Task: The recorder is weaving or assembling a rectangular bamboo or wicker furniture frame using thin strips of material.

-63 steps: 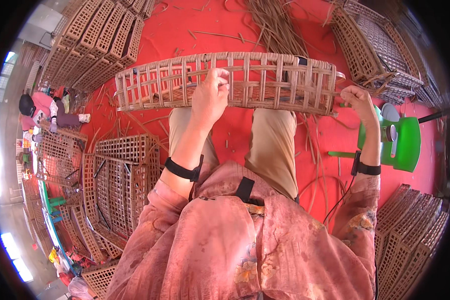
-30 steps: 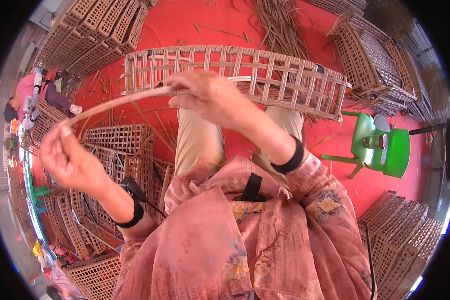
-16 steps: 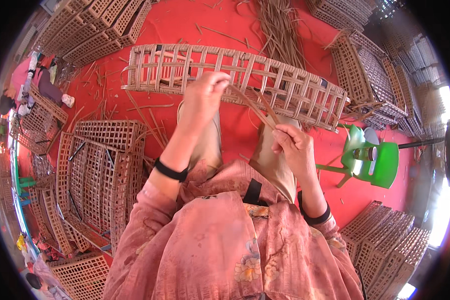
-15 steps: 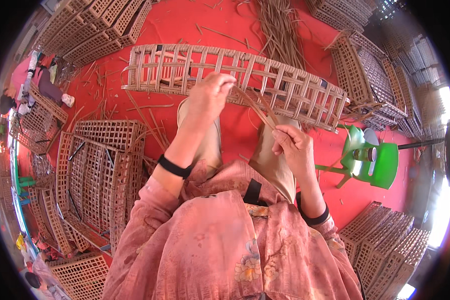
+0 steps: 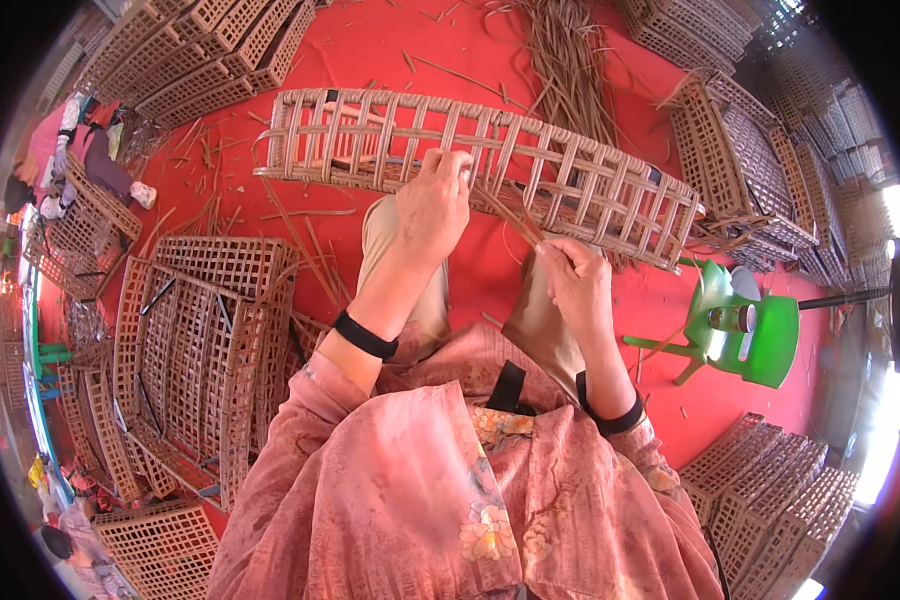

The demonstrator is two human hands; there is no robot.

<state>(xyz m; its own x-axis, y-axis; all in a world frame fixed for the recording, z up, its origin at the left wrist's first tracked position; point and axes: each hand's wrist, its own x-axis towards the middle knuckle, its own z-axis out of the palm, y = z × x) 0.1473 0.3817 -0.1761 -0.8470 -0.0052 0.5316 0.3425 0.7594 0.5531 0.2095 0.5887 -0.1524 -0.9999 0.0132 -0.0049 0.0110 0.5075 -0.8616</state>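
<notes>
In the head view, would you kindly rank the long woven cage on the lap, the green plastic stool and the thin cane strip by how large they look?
1. Long woven cage, largest.
2. Green plastic stool.
3. Thin cane strip, between left hand and right hand.
The stool sits near the bent rim, so its size is less sure.

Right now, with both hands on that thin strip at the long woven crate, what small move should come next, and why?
Probably a short pull by the right hand to draw the cane strip taut. The strip runs from that hand's grip up to the left hand, which presses it against the lattice wall of the woven crate lying across the knees. Whether it is already threaded through is unclear.
</notes>
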